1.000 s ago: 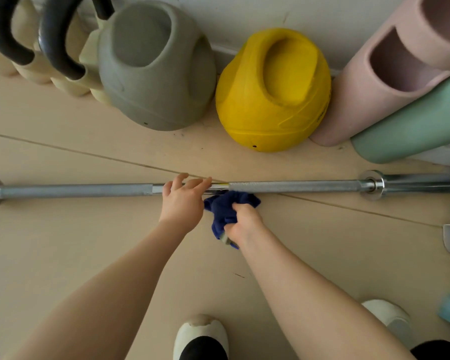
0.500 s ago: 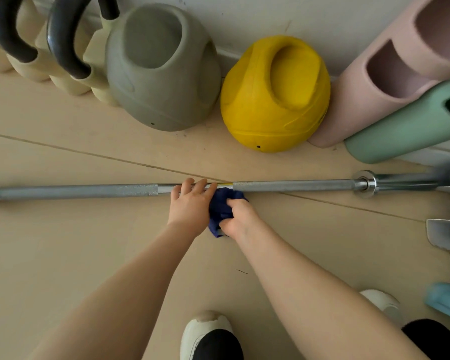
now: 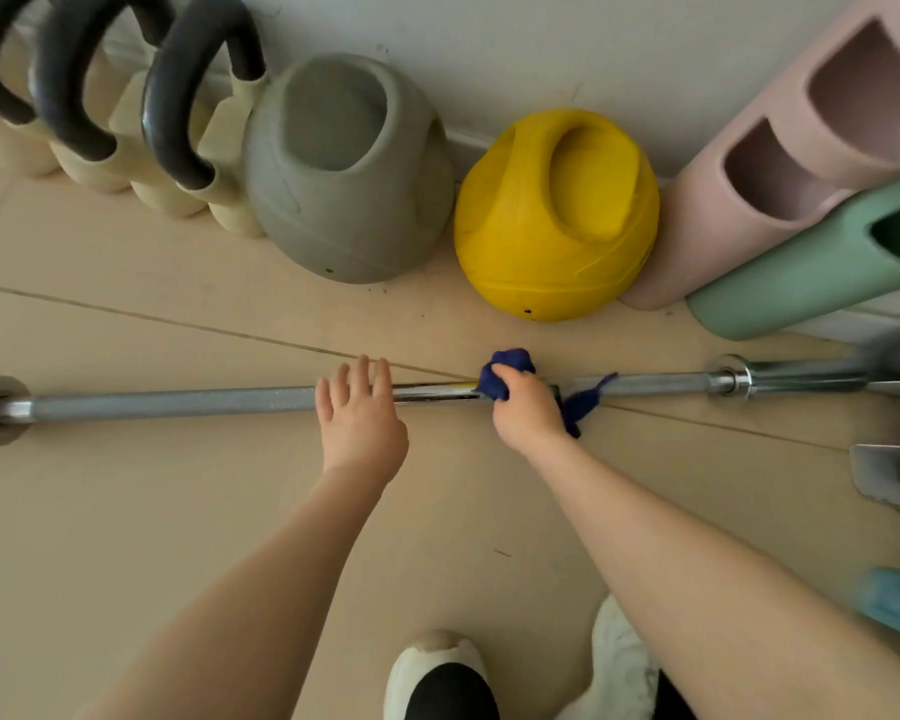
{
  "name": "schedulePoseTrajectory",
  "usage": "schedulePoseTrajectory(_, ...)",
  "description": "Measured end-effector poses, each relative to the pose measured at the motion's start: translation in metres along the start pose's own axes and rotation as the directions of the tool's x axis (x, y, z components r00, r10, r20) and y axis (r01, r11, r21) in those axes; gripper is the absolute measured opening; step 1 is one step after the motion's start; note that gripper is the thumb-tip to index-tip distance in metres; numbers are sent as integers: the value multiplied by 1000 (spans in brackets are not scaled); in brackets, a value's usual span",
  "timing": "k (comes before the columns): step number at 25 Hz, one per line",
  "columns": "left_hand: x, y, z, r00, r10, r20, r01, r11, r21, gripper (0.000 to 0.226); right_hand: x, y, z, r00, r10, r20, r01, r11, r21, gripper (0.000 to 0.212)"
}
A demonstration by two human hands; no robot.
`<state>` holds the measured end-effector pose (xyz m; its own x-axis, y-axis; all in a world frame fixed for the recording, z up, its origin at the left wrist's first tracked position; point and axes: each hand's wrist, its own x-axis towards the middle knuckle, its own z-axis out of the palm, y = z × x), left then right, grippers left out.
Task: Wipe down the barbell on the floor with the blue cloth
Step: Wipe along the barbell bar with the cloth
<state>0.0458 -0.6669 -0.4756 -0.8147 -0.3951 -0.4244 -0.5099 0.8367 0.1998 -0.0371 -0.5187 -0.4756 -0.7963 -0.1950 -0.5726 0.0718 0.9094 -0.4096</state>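
Note:
A long steel barbell (image 3: 178, 402) lies across the beige tiled floor from left to right, with a collar at each end. My right hand (image 3: 526, 407) is closed around a dark blue cloth (image 3: 510, 368) that wraps the bar near its middle; a tail of cloth hangs out to the right. My left hand (image 3: 359, 413) rests flat on the bar just left of the cloth, fingers spread over it. A shiny stretch of bar shows between the two hands.
Along the wall stand cream kettlebells with black handles (image 3: 178, 111), a grey kettlebell (image 3: 344, 174), a yellow one (image 3: 557, 215), and pink (image 3: 780, 142) and green (image 3: 811, 262) blocks. My white shoes (image 3: 437, 672) are at the bottom. A grey object (image 3: 889, 475) and light blue object (image 3: 894, 605) sit at right.
My right hand has lifted the cloth from just below the bar onto it and slid right, away from my left hand. The left hand stays on the bar.

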Motion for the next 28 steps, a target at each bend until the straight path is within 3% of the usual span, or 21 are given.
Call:
schedulePoseTrajectory(3, -11, -19, 2, 991, -118, 66, 119, 993, -13, 72, -8, -30, 37, 968, -234, 93, 241, 967, -80, 38)
schedulePoseTrajectory(5, -15, -21, 4, 983, -121, 141, 128, 991, -40, 73, -1, -34, 24, 951, -272, 149, 298, 934, -199, 31)
schedulePoseTrajectory(8, -11, -23, -2, 976, -99, 194, 114, 991, -65, 72, 22, -11, -20, 973, -155, 169, 217, 862, -459, 32)
schedulePoseTrajectory(11, -8, -28, -13, 944, -48, 326, 52, 999, -5, 76, 39, -14, -24, 973, -63, 222, 173, 837, -519, 33)
schedulePoseTrajectory(13, -3, -37, -21, 922, -20, 387, 28, 999, -17, 77, 43, -42, -1, 953, -57, 297, 194, 868, -458, 37)
schedulePoseTrajectory(15, 3, -47, -24, 909, -1, 416, 51, 993, -109, 74, 33, -65, 21, 903, -194, 384, 330, 885, -328, 37)
schedulePoseTrajectory(17, 4, -53, -24, 908, 2, 419, 89, 976, -199, 73, 20, -64, 23, 807, -363, 466, 510, 827, -239, 44)
schedulePoseTrajectory(18, 3, -55, -24, 909, 2, 417, 99, 970, -220, 73, 18, -53, 18, 802, -399, 445, 548, 788, -281, 47)
schedulePoseTrajectory(20, 1, -55, -22, 909, -12, 416, 111, 970, -216, 71, 19, -24, 5, 890, -375, 258, 455, 760, -464, 42)
schedulePoseTrajectory(22, -2, -51, -20, 909, -43, 415, 136, 971, -197, 69, 19, -6, 1, 963, -267, 42, 253, 837, -485, 34)
schedulePoseTrajectory(23, -4, -49, -20, 911, -59, 407, 148, 970, -191, 69, 18, -10, 7, 970, -242, 12, 225, 881, -417, 33)
schedulePoseTrajectory(26, -6, -44, -17, 919, -99, 382, 175, 969, -171, 69, 18, -48, 39, 902, -387, 190, 409, 908, -90, 34)
schedulePoseTrajectory(28, -4, -44, -16, 917, -106, 384, 183, 968, -171, 68, 18, -62, 50, 808, -504, 306, 544, 837, -57, 39)
